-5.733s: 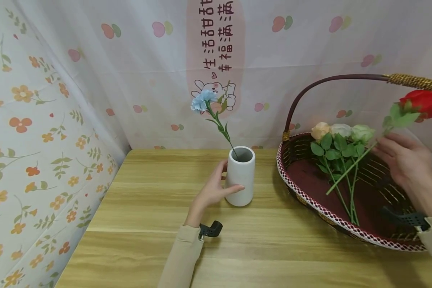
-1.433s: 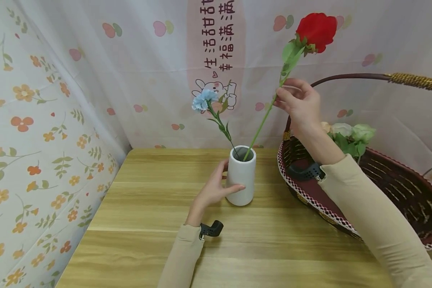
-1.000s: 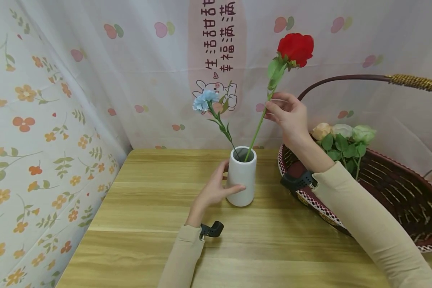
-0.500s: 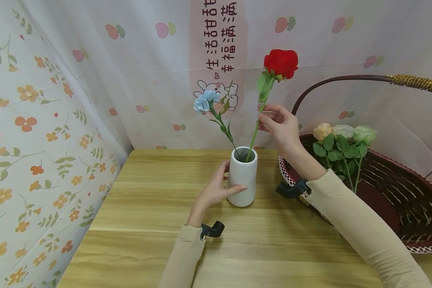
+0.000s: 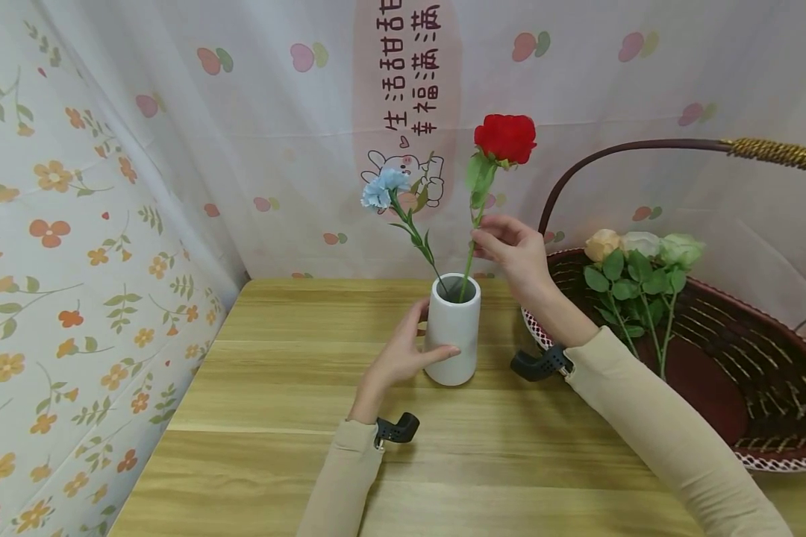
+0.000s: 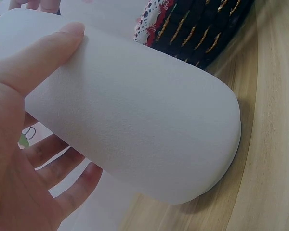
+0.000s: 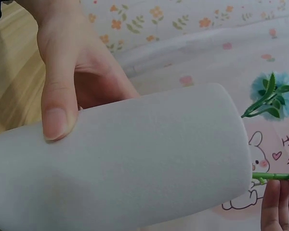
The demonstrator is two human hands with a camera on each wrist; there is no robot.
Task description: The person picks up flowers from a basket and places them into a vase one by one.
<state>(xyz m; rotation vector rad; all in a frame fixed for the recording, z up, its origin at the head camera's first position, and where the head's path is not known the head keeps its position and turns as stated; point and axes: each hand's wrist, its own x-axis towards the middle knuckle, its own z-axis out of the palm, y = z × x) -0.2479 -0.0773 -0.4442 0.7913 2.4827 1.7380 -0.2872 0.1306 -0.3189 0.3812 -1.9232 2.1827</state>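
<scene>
A white cylindrical vase (image 5: 453,335) stands upright on the wooden table. My left hand (image 5: 401,352) holds it from the left, thumb across its front and fingers behind, as the left wrist view also shows. Inside the vase leans a blue carnation (image 5: 386,188), its bloom tilted to the left. My right hand (image 5: 516,252) pinches the green stem of a red rose (image 5: 505,139) just below its leaves. The rose's lower stem passes into the vase mouth; its end is hidden inside. In the right wrist view the pinched stem (image 7: 274,176) shows right at the rim.
To the right stands a dark woven basket (image 5: 766,358) with an arched handle (image 5: 645,144). Peach, white and pale green roses (image 5: 680,251) lie in it, partly behind my right forearm. A printed curtain (image 5: 275,134) hangs behind the table (image 5: 262,388), and a floral cloth (image 5: 74,283) at left.
My right hand has taken the red rose from over the basket to the vase, then lowered it down and left, its stem going deeper. My left hand stays on the vase.
</scene>
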